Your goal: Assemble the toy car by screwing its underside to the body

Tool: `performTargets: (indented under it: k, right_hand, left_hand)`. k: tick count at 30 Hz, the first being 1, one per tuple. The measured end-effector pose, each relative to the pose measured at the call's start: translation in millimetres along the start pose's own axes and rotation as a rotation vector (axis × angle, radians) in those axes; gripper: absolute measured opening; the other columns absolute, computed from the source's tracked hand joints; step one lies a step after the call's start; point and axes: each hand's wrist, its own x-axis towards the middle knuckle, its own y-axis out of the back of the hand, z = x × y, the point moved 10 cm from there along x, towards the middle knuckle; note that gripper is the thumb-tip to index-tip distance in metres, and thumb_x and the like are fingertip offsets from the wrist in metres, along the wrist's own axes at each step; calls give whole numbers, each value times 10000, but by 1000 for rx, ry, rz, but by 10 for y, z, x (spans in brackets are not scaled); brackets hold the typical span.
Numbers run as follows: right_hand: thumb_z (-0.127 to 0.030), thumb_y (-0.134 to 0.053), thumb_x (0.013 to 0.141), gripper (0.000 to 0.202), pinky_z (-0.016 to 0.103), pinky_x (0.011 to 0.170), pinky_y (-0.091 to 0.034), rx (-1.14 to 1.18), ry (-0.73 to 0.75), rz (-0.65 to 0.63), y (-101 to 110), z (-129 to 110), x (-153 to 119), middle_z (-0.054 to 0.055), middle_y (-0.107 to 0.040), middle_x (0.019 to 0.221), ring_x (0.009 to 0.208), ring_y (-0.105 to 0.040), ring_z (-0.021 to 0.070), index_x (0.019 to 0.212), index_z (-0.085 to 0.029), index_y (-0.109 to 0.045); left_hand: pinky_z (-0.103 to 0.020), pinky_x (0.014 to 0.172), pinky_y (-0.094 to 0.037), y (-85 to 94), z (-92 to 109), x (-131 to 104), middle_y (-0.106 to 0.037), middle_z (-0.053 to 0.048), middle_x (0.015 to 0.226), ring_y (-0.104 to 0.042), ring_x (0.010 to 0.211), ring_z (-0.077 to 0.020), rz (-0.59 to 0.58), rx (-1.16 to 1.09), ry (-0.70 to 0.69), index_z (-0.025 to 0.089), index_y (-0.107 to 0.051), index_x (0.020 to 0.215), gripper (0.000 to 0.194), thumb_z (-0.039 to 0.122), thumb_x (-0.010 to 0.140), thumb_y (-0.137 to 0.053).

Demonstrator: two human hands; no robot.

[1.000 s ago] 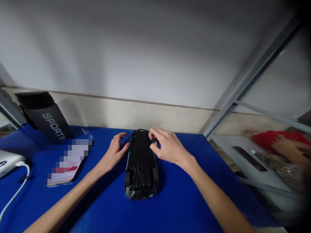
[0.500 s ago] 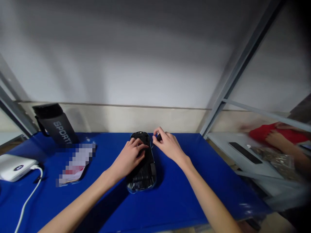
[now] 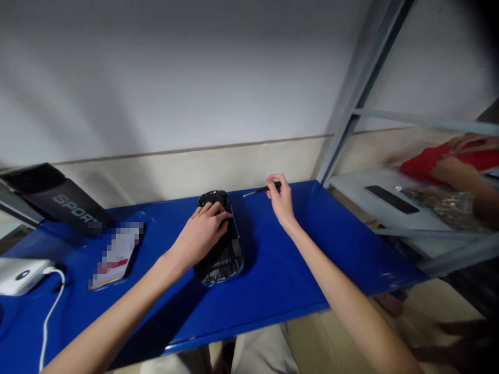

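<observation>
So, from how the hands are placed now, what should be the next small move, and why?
I would probably bring the right hand closer to the toy car. It holds a thin tool whose metal end points toward the car but is apart from it, while the left hand rests on the car and may steady it.

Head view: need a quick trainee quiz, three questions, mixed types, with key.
1. True or false: the left hand is on the toy car.
2. What holds the thin-shafted tool?
A) left hand
B) right hand
C) neither
3. Fill the gap: the cable plugs into the ____ box (colour).

Key: 1 true; 2 B; 3 white
</observation>
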Motion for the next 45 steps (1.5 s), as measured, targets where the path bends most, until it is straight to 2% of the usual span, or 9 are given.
performTargets:
  k: [3, 6, 8, 11, 16, 24, 34, 45]
  right_hand:
    - [-453, -517, 932, 196, 239, 507, -370, 50, -42, 33, 23, 153, 29, -49, -461, 667, 531, -459, 105, 943, -258, -535]
    - [-429, -554, 915, 172, 237, 529, -396, 103, -54, 61, 36, 251, 52, -51, -462, 690, 525, -451, 87, 908, -258, -545]
    - [-409, -583, 901, 156, 237, 531, -405, 133, -45, 61, 27, 285, 61, -49, -465, 702, 528, -456, 82, 893, -256, -557]
    - [-393, -594, 898, 139, 235, 529, -411, 154, -43, 45, 3, 305, 59, -48, -457, 695, 536, -463, 86, 896, -256, -567]
    - [-416, -593, 903, 163, 235, 543, -428, 158, -79, 26, -33, 317, 36, -45, -466, 723, 520, -429, 72, 887, -258, -561]
    - [-352, -586, 893, 103, 217, 520, -407, 186, -108, 21, -51, 316, 30, -43, -477, 750, 514, -408, 62, 880, -253, -561]
    - [-327, -563, 891, 76, 230, 554, -430, 152, -144, 10, -52, 310, 16, -54, -448, 715, 515, -426, 71, 885, -253, -552]
    - [-339, -564, 896, 86, 238, 541, -413, 155, -157, 1, -56, 325, 12, -47, -447, 707, 525, -431, 79, 880, -256, -552]
  left_hand:
    - [-387, 871, -459, 0, 81, 16, -634, -72, 1094, -558, 1024, -251, -18, 45, -24, 214, -663, 1170, 272, 269, 1011, -450]
    - [-371, 869, -461, -3, 91, 54, -644, -78, 1088, -574, 1031, -248, -26, 32, -18, 197, -662, 1134, 256, 264, 1006, -451]
    - [-321, 775, -466, -42, 33, 100, -655, -63, 1081, -604, 987, -224, -63, -56, 14, 206, -659, 1117, 231, 276, 991, -478]
    - [-274, 643, -430, -137, -126, 182, -688, -23, 1000, -623, 797, -165, -143, -228, 94, 230, -673, 1046, 188, 321, 954, -537]
    - [-254, 662, -443, -273, -265, 280, -710, -3, 836, -632, 745, -139, -249, -450, 125, 223, -697, 962, 197, 381, 900, -596]
    - [-249, 641, -444, -381, -315, 323, -719, -7, 804, -637, 715, -141, -274, -468, 174, 206, -695, 914, 185, 347, 844, -597]
    - [-267, 693, -454, -336, -254, 303, -721, -30, 893, -639, 770, -150, -289, -482, 69, 200, -672, 977, 196, 317, 886, -544]
    - [-266, 682, -448, -253, -193, 283, -703, -36, 892, -616, 762, -145, -310, -505, 37, 189, -647, 983, 190, 290, 901, -509]
